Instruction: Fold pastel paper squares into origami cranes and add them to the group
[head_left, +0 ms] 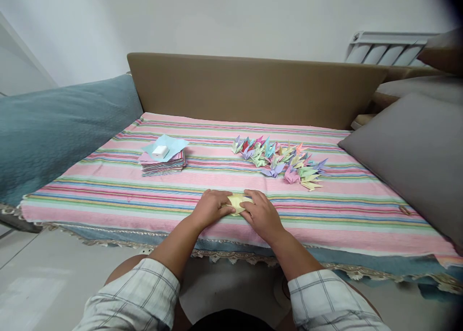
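Note:
A pale yellow piece of folded origami paper (237, 203) lies near the front edge of the striped cloth. My left hand (214, 207) grips its left end, thumb on the near side and fingers on the far side. At its right end my right hand (263, 215) holds it the same way. The fingers cover both ends, so the full outline of the paper is hidden. Beyond my right hand sits a cluster of folded paper cranes (277, 169) in several colours.
To the left, a stack of coloured paper sheets (164, 166) carries a small white box-shaped object (160, 152). The striped cloth (108, 196) covers a sofa seat with a brown backrest (246, 87). A grey cushion (412, 162) stands at right, a blue-covered armrest (65, 128) at left.

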### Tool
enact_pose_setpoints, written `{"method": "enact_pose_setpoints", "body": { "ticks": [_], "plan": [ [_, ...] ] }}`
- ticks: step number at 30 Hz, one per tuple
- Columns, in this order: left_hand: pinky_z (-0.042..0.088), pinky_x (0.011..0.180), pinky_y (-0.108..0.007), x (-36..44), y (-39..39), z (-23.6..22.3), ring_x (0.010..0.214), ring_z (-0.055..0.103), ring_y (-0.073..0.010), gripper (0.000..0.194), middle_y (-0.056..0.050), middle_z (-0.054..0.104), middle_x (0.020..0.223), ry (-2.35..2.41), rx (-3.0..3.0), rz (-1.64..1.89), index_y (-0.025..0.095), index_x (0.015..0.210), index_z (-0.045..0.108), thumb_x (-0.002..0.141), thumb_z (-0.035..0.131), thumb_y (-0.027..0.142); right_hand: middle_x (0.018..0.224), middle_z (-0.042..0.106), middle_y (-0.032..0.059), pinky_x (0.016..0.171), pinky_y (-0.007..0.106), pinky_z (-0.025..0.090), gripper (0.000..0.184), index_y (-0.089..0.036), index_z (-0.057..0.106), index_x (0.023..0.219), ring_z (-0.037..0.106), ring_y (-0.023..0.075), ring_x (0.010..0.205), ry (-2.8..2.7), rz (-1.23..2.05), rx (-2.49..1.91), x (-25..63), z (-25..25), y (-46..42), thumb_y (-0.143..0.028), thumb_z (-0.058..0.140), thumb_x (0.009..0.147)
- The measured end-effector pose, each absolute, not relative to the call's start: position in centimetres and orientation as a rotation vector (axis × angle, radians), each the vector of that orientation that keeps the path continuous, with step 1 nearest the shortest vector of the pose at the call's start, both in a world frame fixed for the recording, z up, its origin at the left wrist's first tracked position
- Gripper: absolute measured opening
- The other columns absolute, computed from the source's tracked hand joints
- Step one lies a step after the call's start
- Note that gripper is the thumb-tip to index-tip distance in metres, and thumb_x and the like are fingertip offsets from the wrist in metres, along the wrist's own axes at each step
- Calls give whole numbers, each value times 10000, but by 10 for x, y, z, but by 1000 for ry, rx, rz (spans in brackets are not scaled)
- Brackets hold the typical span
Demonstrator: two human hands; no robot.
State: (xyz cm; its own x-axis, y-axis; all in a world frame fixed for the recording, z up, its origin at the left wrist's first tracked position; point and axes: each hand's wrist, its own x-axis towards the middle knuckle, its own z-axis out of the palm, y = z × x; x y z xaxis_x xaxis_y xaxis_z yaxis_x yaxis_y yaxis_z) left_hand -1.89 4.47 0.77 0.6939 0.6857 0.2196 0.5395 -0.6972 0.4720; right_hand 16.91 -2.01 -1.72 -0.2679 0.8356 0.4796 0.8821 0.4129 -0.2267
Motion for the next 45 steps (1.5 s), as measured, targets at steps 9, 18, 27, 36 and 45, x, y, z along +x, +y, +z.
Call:
{"method": "enact_pose_setpoints", "body": {
  "ticks": [9,18,27,36,45],
  "plan": [
    [411,836,-317,-27,55,2,995,615,-227,181,-50,693,1031,847,2609,509,237,770,726,749,646,398,1201,514,116,916,449,421,116,-206,658,858,443,265,1123,-2117,-65,-1353,167,-16,-21,-167,568,796],
    [413,789,-299,-28,56,7,896,629,-196,177,-16,668,1098,801,2605,477,240,707,719,720,671,409,1236,444,149,957,466,391,440,-177,485,1187,399,283,1179,-1824,-31,-1435,163,-30,-22,-229,601,766],
    [395,885,-338,-29,55,3,1013,587,-220,144,-42,616,1195,887,2591,425,233,783,721,664,721,313,982,659,26,822,340,362,172,-242,670,901,510,190,925,-2131,49,-1399,162,-28,-22,-215,503,868],
    [357,953,-383,-29,53,3,1113,518,-270,272,-45,534,1295,898,2586,403,264,824,730,580,776,376,1071,657,7,840,343,329,255,-289,674,970,543,177,938,-2272,17,-1372,166,-25,-26,-136,524,833],
    [335,990,-412,-30,51,6,1162,475,-317,580,-120,476,1337,903,2628,393,213,903,708,500,718,630,1219,588,13,890,367,382,304,-292,657,1058,484,210,1047,-2284,75,-1398,169,-29,-29,-155,481,851]
  ]
}}
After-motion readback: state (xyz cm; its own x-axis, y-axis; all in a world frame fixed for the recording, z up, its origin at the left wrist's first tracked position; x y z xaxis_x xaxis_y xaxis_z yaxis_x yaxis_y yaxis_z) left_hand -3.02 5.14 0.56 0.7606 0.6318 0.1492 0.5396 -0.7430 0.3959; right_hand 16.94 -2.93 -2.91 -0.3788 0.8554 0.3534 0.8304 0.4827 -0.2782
